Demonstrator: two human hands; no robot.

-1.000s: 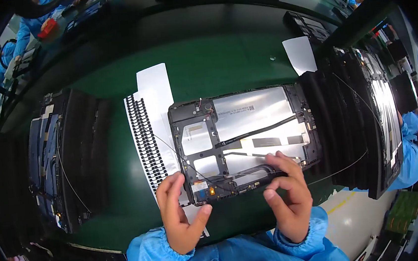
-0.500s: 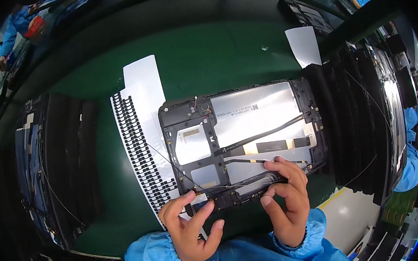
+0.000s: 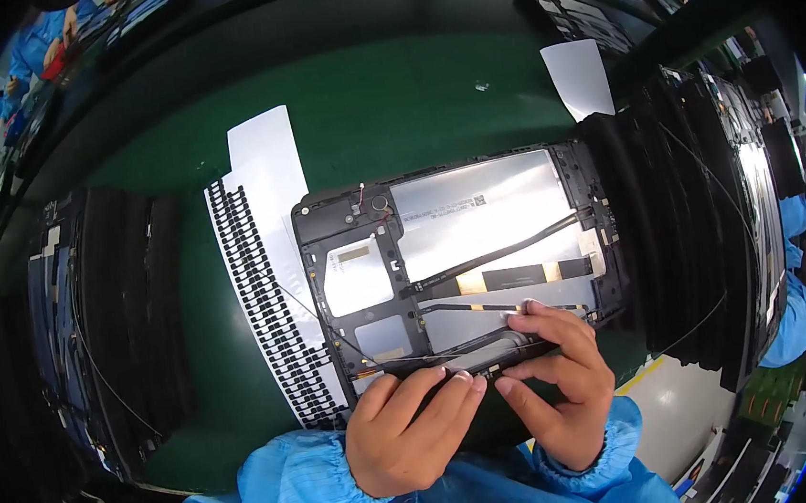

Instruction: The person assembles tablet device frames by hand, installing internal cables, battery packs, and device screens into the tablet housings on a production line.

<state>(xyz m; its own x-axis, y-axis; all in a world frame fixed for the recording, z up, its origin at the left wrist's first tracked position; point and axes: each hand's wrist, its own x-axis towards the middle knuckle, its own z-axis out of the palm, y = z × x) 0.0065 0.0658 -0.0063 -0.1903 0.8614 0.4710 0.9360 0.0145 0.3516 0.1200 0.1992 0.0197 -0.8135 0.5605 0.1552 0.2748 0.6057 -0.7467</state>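
Observation:
An opened tablet housing [image 3: 343,220] with a black frame and silver metal plates lies before me, tilted slightly. Flat black ribbon cables [image 3: 499,253] cross its plates, and a thin black wire [image 3: 307,310] loops off its left side. My left hand [image 3: 419,432] is at the near edge, fingers bent and pressed together there; what they pinch, if anything, is hidden. At the near right my right hand [image 3: 569,390] grips the housing's edge, forefinger on top by a narrow ribbon strip and thumb at the rim, close to the left fingertips.
Left of the housing lies a white sheet with rows of black adhesive pieces [image 3: 268,302]. Stacks of similar housings with black foam stand at left [image 3: 131,323] and right [image 3: 660,229]. A white paper [image 3: 580,78] is at the back right of the green mat [image 3: 390,99]. People in blue work beyond.
My left hand has moved right along the near edge, its spread fingers now closed together beside the right hand. The right hand stays on the housing. The view has shifted slightly.

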